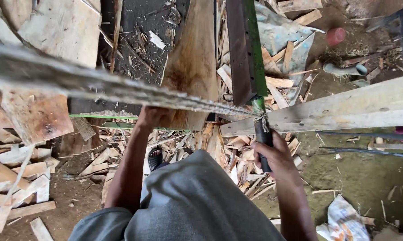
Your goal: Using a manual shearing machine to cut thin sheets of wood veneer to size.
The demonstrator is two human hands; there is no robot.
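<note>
My right hand (273, 154) is wrapping fully closed around the dark handle of a long machete (248, 67), fingers curled together with no gap showing. The blade is running away from me toward the far side: flat, broad, dull brown steel with a green-painted edge along its right side, and pale cord is binding the junction between blade and handle. My left hand (153, 117) is gripping the near end of a wooden slab (192, 58), fingers folded over its lower edge; how tightly they are closing I cannot tell, since a blurred grey bar (98, 85) is crossing in front of it. The slab is standing just left of the blade, smooth and tan, with a darker stain near its middle. A pale, weathered plank (344, 109) is stretching to the right, spotted with nail holes. Splintery wood chips (219, 147) are littering the earth floor beneath both hands. A red cylinder (336, 35) is lying far right.
</note>
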